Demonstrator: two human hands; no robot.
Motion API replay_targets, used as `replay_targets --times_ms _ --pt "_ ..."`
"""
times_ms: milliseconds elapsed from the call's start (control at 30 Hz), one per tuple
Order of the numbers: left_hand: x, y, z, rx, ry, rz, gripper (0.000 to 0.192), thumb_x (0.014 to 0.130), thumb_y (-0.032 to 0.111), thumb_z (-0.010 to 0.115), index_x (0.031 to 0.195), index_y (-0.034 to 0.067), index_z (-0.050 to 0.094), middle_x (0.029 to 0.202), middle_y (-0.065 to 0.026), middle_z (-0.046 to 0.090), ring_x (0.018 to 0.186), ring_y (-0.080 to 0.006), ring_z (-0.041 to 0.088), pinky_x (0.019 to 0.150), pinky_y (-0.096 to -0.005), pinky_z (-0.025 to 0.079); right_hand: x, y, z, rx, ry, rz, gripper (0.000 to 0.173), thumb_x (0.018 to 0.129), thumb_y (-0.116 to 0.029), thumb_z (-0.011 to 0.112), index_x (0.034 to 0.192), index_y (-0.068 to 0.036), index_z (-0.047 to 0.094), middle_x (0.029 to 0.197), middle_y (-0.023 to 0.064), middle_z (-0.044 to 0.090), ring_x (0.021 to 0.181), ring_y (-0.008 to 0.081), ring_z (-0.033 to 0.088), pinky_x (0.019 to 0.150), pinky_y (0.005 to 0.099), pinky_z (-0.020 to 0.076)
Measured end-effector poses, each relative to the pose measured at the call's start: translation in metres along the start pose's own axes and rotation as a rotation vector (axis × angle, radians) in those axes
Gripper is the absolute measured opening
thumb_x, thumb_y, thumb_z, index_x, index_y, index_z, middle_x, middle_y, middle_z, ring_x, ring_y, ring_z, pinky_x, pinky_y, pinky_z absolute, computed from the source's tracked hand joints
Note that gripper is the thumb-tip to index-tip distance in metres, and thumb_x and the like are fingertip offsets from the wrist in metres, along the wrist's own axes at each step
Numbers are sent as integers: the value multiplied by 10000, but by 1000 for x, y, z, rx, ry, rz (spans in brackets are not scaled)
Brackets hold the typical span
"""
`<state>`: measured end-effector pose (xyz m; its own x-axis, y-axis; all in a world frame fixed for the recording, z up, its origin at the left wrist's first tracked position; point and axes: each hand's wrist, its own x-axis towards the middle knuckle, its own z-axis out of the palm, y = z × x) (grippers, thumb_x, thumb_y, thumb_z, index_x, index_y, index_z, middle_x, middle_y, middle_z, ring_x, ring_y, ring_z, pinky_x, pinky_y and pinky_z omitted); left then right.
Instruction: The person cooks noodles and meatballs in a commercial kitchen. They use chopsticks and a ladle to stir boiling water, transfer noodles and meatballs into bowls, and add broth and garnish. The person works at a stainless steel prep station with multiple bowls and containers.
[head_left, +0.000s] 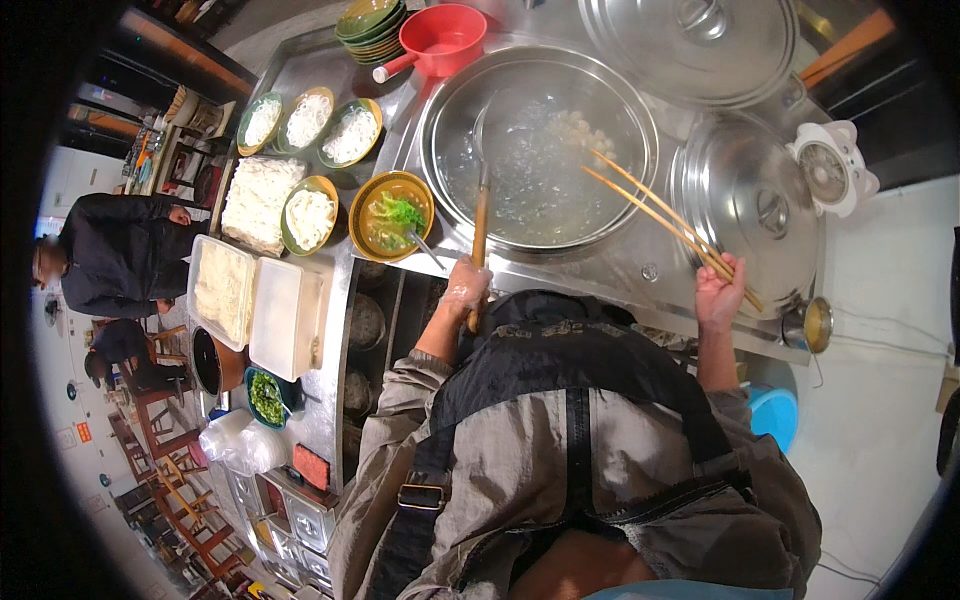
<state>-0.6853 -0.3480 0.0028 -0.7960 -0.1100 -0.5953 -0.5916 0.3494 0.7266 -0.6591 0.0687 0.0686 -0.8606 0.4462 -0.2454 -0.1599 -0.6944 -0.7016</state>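
Observation:
A big round metal pot (540, 217) of bubbling liquid stands before me, with pale lumps (581, 135) at its far right side. My left hand (468, 285) grips the wooden handle of a ladle (481, 202), whose metal end reaches into the pot. In my right hand (720, 291) is a pair of long wooden chopsticks (667, 219), their tips over the pot near the lumps. Left of the pot, a brown bowl (360, 232) holds broth, green leaves and a metal spoon. Three bowls of white noodles (351, 136) sit farther back, and another noodle bowl (310, 219) is nearer.
A red dipper (442, 37) and stacked bowls (371, 30) lie beyond the pot. Large metal lids (750, 210) and a white fan (825, 169) are at right. Containers (281, 319) and chopped greens (266, 396) line the left counter. A person (120, 255) stands beyond it.

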Motion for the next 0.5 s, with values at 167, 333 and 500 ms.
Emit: replay_targets --times_ms 167,333,500 --pt "-5 8 -1 -127 -43 -14 217 733 53 550 882 -83 472 579 -101 530 427 -205 536 370 -333 413 1 -2 3 10 4 14 329 961 -345 431 859 -64 569 699 27 543 611 131 484 595 280 407" --pt "-6 11 -1 -225 -83 -38 190 734 38 550 861 -64 450 548 -87 497 401 -197 506 348 -332 397 1 -2 6 9 20 15 330 961 -346 433 857 -64 570 692 28 544 604 129 477 597 279 401" --pt "-8 11 -2 -249 -79 -50 198 735 38 553 869 -64 450 557 -87 500 401 -190 494 345 -327 390 0 -2 5 19 31 -8 333 959 -351 436 857 -63 570 680 27 543 599 126 471 598 275 394"
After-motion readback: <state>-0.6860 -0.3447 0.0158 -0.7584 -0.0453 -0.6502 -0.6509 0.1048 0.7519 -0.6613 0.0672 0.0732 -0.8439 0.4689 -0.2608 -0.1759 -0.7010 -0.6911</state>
